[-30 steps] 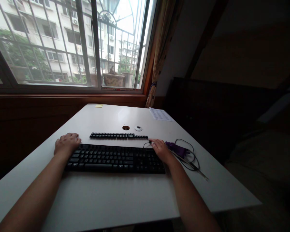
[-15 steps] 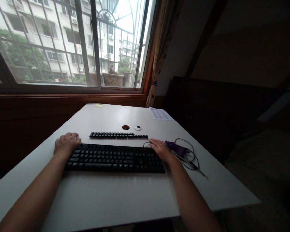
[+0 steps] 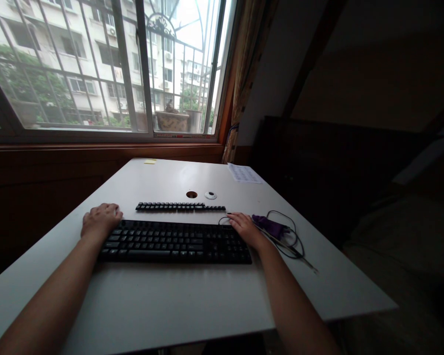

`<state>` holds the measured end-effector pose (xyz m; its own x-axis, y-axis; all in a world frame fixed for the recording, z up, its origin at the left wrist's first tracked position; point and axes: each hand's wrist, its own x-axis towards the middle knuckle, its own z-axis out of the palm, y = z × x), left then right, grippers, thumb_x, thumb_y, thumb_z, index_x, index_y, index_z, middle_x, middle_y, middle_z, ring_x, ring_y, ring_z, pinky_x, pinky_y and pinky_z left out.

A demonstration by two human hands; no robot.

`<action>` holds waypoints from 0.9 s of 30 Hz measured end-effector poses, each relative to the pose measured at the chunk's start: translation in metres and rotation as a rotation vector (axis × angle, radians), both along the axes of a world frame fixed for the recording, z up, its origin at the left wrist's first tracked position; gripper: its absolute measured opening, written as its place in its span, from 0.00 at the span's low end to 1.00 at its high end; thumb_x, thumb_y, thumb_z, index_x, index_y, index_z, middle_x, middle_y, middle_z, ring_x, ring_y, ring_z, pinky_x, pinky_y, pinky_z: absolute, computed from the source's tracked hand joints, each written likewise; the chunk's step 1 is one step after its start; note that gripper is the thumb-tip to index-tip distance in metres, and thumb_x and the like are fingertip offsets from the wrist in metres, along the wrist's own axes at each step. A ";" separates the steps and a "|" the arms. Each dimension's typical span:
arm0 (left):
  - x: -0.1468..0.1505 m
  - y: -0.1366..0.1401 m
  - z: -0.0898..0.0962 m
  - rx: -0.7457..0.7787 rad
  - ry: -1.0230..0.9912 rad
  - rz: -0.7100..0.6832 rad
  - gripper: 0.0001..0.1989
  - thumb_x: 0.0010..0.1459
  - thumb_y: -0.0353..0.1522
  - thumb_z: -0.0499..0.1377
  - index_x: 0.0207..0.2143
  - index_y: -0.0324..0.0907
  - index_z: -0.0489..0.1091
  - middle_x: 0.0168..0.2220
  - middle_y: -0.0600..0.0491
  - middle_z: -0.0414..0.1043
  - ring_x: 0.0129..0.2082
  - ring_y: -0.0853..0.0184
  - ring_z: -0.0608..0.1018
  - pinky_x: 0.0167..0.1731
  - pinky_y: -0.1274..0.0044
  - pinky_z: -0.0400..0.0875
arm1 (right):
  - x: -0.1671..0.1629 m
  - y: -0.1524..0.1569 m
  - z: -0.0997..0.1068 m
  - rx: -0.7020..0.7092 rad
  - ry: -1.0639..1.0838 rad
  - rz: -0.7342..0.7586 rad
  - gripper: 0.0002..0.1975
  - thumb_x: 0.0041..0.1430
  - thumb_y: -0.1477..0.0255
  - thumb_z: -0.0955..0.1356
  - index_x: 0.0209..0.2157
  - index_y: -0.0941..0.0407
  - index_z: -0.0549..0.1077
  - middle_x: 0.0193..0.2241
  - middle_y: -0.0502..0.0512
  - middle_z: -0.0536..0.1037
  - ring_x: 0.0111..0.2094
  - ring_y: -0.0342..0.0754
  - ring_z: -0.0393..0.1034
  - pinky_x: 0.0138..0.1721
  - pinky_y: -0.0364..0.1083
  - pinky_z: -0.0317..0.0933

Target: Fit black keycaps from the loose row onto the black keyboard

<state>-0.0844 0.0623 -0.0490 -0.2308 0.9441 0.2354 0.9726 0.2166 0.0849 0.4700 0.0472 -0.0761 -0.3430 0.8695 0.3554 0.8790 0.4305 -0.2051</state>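
A black full-size keyboard [image 3: 155, 241] lies on the white desk with its keys facing up. My left hand [image 3: 100, 219] is curled against its far left corner, fingers bent and close together. Over the far right corner rests my right hand [image 3: 244, 228], closed on the keyboard's edge, covering some keys there. Just beyond the keyboard, loose black keycaps [image 3: 170, 207] stand in long rows. The undersides of both hands are hidden.
Right of my right hand lie a purple pouch [image 3: 270, 227], a black cable [image 3: 298, 241] and a thin metal tool [image 3: 311, 267]. Farther back are a round desk hole [image 3: 191, 195], its white cover [image 3: 210, 195], printed paper [image 3: 244, 173] and a yellow note [image 3: 150, 161].
The view shifts very slightly. Both hands, the keyboard and the keycaps keep their places.
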 end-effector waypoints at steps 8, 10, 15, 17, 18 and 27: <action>-0.002 0.001 -0.003 0.014 -0.003 -0.004 0.30 0.67 0.45 0.43 0.59 0.40 0.73 0.64 0.34 0.70 0.58 0.39 0.74 0.55 0.56 0.67 | -0.002 -0.006 0.009 -0.040 0.065 -0.027 0.20 0.75 0.67 0.61 0.61 0.50 0.76 0.57 0.60 0.78 0.61 0.55 0.69 0.66 0.58 0.59; -0.002 0.001 -0.003 0.008 -0.004 0.000 0.31 0.68 0.45 0.43 0.60 0.40 0.73 0.64 0.34 0.69 0.58 0.40 0.74 0.55 0.56 0.67 | -0.003 -0.007 0.011 -0.049 0.069 -0.029 0.20 0.75 0.67 0.61 0.61 0.50 0.76 0.58 0.60 0.78 0.62 0.55 0.69 0.66 0.58 0.59; -0.002 0.000 -0.003 0.015 -0.001 -0.005 0.30 0.67 0.44 0.44 0.60 0.40 0.73 0.64 0.34 0.70 0.58 0.39 0.73 0.56 0.56 0.67 | -0.003 -0.009 0.016 -0.055 0.086 -0.031 0.20 0.75 0.67 0.60 0.60 0.52 0.77 0.57 0.61 0.79 0.61 0.56 0.69 0.65 0.58 0.59; -0.001 0.000 -0.002 0.017 -0.011 -0.003 0.30 0.67 0.44 0.44 0.60 0.40 0.73 0.64 0.35 0.70 0.58 0.39 0.73 0.56 0.55 0.66 | 0.000 -0.012 0.020 -0.055 0.119 -0.031 0.21 0.75 0.67 0.59 0.59 0.52 0.77 0.56 0.61 0.79 0.61 0.56 0.70 0.65 0.60 0.58; -0.001 0.000 -0.002 0.015 -0.016 -0.001 0.30 0.67 0.45 0.44 0.60 0.40 0.73 0.64 0.34 0.69 0.58 0.39 0.73 0.56 0.55 0.66 | 0.001 -0.014 0.022 -0.051 0.138 -0.033 0.21 0.75 0.66 0.59 0.59 0.52 0.77 0.56 0.61 0.79 0.61 0.56 0.70 0.65 0.60 0.58; -0.001 0.000 -0.002 0.018 -0.006 0.001 0.30 0.67 0.45 0.44 0.60 0.41 0.73 0.63 0.35 0.70 0.57 0.40 0.74 0.55 0.56 0.67 | 0.023 -0.029 0.027 -0.054 0.161 -0.030 0.21 0.76 0.67 0.58 0.53 0.53 0.80 0.53 0.61 0.82 0.57 0.56 0.74 0.62 0.59 0.64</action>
